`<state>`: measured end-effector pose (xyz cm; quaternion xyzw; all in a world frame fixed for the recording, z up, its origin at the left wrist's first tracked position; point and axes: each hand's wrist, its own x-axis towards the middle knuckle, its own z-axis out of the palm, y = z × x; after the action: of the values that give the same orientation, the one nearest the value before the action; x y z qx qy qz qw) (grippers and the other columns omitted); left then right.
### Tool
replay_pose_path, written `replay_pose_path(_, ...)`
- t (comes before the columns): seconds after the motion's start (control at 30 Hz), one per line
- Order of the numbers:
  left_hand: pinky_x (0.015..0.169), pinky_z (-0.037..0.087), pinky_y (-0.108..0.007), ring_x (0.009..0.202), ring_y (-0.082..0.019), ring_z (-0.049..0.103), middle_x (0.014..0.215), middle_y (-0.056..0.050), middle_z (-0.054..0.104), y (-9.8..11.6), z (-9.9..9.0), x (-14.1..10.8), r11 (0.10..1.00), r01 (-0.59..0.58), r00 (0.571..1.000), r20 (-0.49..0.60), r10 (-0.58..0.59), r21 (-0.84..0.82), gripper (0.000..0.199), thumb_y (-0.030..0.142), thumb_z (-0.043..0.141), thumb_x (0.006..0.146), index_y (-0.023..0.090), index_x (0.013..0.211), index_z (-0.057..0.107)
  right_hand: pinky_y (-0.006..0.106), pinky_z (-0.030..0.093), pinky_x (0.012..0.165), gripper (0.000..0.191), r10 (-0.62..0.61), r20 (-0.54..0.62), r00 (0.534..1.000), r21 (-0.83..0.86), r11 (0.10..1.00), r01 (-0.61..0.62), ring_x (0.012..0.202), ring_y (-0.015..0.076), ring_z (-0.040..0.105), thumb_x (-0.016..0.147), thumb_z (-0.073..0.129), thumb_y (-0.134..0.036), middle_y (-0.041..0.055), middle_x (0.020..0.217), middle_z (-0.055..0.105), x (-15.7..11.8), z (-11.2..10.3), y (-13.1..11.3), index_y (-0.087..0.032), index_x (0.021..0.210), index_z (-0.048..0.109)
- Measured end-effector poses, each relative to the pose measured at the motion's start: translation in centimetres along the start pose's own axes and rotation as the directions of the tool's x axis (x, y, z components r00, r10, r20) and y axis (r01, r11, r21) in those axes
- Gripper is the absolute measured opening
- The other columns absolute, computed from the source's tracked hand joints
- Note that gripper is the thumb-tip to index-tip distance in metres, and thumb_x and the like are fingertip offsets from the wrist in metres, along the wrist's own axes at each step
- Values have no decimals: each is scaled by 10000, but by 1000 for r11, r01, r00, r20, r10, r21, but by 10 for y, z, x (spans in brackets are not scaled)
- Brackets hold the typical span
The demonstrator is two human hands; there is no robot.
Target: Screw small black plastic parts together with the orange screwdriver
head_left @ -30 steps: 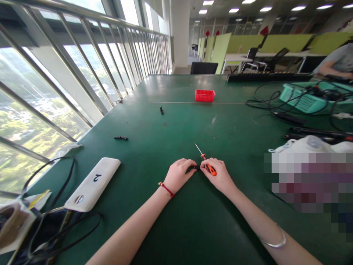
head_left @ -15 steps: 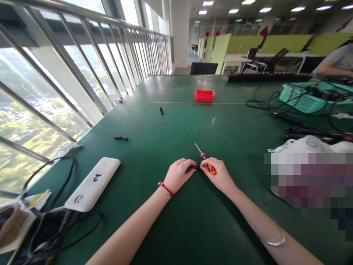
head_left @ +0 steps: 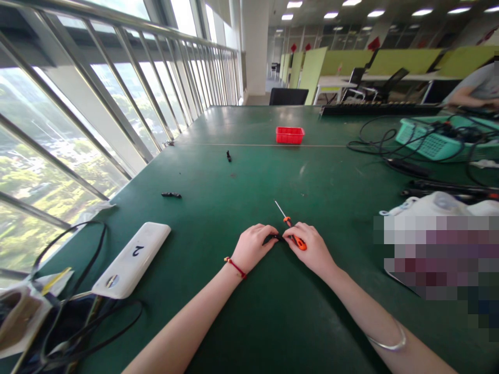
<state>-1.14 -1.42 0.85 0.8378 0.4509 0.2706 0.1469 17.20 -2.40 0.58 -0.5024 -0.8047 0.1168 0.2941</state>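
Observation:
My left hand is closed in a pinch on a small black part, whose kind I cannot make out. My right hand is closed around a screwdriver with an orange and black handle. Its thin metal shaft points away to the upper left. The right fingertips also come up to the black part, and whether they grip it is hidden. Both hands are close together, low over the green table.
A white power bank and looped black cable lie at the left. Two small black pieces and a red bin are farther back. A teal basket of cables and a white bag stand right. A person sits far right.
The screwdriver's handle has shifted slightly toward me within my right hand. My left hand keeps its pinch in the same place.

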Motion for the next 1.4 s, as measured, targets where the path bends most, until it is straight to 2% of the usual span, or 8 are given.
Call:
replay_pose_path(0.47, 787, 492, -278, 824, -150, 608, 882, -16, 653, 0, 0, 1, 1000, 4, 1000, 16, -4, 2, 96, 232, 553, 825, 200, 898, 607, 297, 395, 721, 94, 50, 4, 999, 19, 999, -50, 756, 159, 537, 830, 492, -200, 12, 799, 575, 1, 2, 0, -228, 805, 578)
replay_pose_path(0.8, 770, 494, -271, 817, -148, 609, 882, -15, 651, 1, 0, 1, 1000, 4, 1000, 18, -4, 5, 95, 223, 554, 822, 197, 897, 606, 292, 387, 713, 89, 47, -5, 999, -30, 998, -47, 756, 159, 541, 834, 478, -207, 12, 809, 583, 1, 5, 1, -220, 807, 562)
replay_pose_path(1.4, 753, 480, -262, 804, -145, 603, 862, -10, 646, 0, 1, 0, 999, -22, 999, 27, 21, 48, 84, 210, 552, 818, 199, 886, 601, 294, 384, 715, 73, 58, -8, 998, 16, 998, -58, 759, 162, 554, 820, 478, -191, 10, 801, 590, 2, 8, 2, -213, 775, 531)
